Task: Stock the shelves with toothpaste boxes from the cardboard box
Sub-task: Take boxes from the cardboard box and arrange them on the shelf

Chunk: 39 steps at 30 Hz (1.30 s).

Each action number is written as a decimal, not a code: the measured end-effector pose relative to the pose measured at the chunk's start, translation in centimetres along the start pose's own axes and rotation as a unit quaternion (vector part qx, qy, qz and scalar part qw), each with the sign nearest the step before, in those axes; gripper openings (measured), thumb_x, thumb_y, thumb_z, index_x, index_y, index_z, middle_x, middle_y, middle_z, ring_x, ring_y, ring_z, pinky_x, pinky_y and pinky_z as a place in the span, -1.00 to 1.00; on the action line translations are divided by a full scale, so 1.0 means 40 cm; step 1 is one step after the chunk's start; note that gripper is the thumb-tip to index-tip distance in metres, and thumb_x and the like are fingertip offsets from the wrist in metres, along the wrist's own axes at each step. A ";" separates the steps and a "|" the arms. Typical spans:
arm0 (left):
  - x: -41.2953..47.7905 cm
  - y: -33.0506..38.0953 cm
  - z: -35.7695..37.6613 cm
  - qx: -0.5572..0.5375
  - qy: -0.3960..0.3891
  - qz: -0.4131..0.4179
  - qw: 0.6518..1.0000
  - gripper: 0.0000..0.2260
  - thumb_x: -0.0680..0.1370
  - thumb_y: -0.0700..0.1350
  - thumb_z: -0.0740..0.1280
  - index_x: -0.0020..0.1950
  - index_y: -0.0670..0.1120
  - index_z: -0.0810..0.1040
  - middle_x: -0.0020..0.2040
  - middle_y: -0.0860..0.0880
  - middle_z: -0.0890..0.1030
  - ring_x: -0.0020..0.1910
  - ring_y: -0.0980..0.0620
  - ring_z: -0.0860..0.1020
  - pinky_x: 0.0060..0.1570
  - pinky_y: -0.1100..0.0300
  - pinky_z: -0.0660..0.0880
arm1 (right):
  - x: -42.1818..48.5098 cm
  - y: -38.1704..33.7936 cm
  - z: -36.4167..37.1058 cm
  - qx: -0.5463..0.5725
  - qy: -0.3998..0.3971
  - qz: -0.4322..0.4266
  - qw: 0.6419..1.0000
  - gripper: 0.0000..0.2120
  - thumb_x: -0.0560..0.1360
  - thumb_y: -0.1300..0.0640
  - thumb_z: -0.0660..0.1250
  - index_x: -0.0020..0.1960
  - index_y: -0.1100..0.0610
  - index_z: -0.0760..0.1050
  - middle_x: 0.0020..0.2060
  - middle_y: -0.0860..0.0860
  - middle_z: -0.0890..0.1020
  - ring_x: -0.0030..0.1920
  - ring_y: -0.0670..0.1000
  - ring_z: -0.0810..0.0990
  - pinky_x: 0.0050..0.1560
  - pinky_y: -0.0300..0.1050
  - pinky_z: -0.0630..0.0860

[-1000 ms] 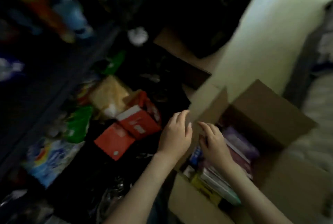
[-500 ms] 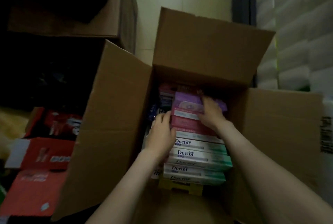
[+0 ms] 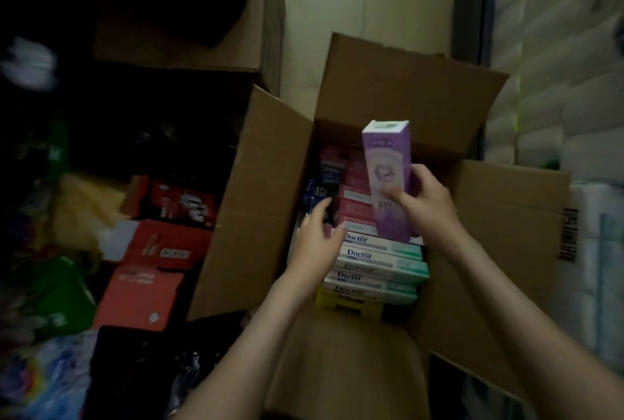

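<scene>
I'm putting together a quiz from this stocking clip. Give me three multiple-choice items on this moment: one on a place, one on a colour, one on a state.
1. Where do the "Doctor" boxes lie?
A. On the floor at left
B. Inside the cardboard box
C. On a shelf

2. What colour is the toothpaste box that the right hand grips?
A. Green
B. Yellow
C. Purple

3. How are the cardboard box's flaps?
A. Folded open
B. Taped shut
C. Torn off

Key: 1 B, they are stacked at its near end; 2 C, its faces are purple; 3 A, the flaps spread outward.
</scene>
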<state>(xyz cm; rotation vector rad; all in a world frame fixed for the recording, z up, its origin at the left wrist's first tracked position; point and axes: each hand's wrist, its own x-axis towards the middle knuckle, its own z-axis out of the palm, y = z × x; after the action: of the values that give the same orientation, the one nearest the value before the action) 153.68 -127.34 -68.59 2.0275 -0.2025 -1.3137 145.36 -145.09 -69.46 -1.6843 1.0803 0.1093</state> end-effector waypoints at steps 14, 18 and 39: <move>-0.664 0.326 -0.396 -0.158 0.113 0.027 0.981 -0.73 0.50 0.02 0.41 0.11 -0.02 0.43 0.07 -0.11 0.62 0.00 -0.05 0.64 -0.06 0.02 0.57 | -0.571 -0.684 0.028 0.172 -0.240 0.027 0.955 -0.55 0.52 0.01 0.34 0.31 0.18 0.29 0.15 0.16 0.56 0.10 0.19 0.61 0.10 0.19 0.53; -0.823 0.311 -0.461 -0.112 0.230 0.041 0.966 -0.72 0.43 0.03 0.45 0.03 0.02 0.44 -0.01 -0.01 0.61 -0.03 0.02 0.58 -0.05 0.11 0.52 | -0.702 -0.799 0.105 0.104 -0.282 -0.036 0.953 -0.52 0.45 0.06 0.45 0.22 0.21 0.31 0.06 0.11 0.57 0.05 0.12 0.63 0.02 0.07 0.60; -1.306 0.082 -0.646 -0.518 0.330 0.128 0.779 -0.77 0.54 -0.10 0.38 0.18 -0.10 0.55 -0.19 -0.07 0.68 -0.27 0.00 0.65 -0.30 0.15 0.58 | -1.069 -1.081 0.408 0.065 -0.537 -0.028 0.840 -0.60 0.56 -0.07 0.21 0.20 0.19 0.53 0.03 0.23 0.65 -0.06 0.18 0.63 -0.02 0.04 0.53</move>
<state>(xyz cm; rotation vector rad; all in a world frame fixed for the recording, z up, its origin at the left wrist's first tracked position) 151.71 -92.61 -21.70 1.2702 0.4715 -0.2858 157.31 -106.25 -21.34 -1.2013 0.1651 0.8206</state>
